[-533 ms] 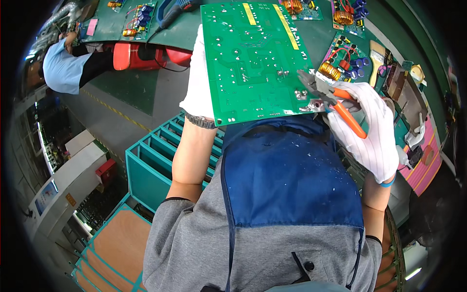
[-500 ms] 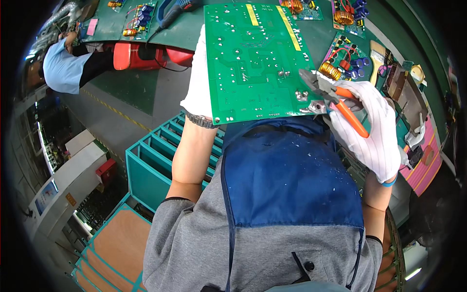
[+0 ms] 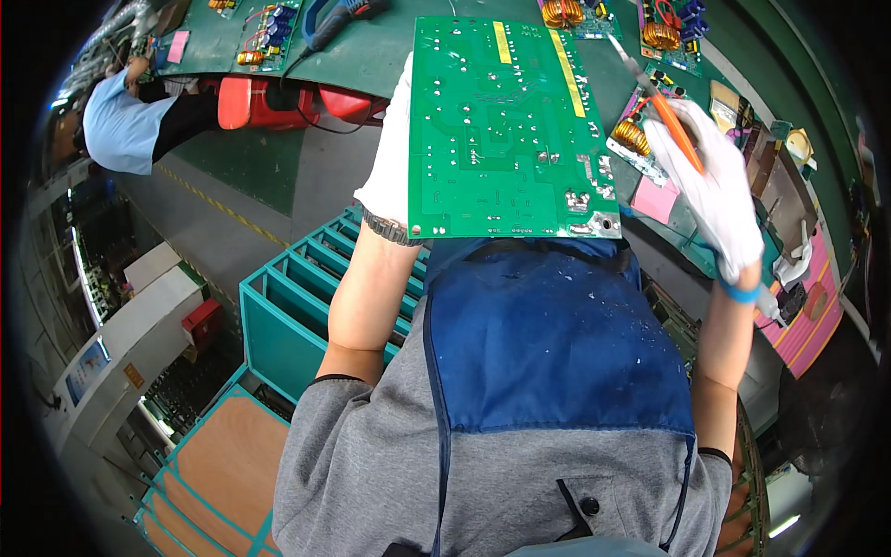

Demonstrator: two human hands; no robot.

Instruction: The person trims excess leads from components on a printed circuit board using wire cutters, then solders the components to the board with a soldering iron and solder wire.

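A large green circuit board (image 3: 506, 139) is held up in front of me, its soldered underside facing me, with yellow tape strips and shiny solder spots. My left hand (image 3: 388, 153), in a white glove, grips the board by its left edge; most of the fingers are hidden behind it. To the right of the board, my right hand (image 3: 710, 186), also gloved, is closed round orange-handled cutting pliers (image 3: 676, 130). Their jaws point up and away to the left, apart from the board. Just beyond them lies a populated circuit board (image 3: 634, 137) with a copper coil.
More populated boards (image 3: 664, 35) lie on the green table (image 3: 408, 56). A blue power tool (image 3: 339, 23) rests at the back. A brush (image 3: 726, 104) and a pink pad (image 3: 655, 199) are at right. Left are a teal rack (image 3: 292, 306), red stools (image 3: 249, 102) and another person (image 3: 121, 125).
My right hand has swung the pliers up and away from the board's lower right corner. The board has shifted slightly right and down in my left hand.
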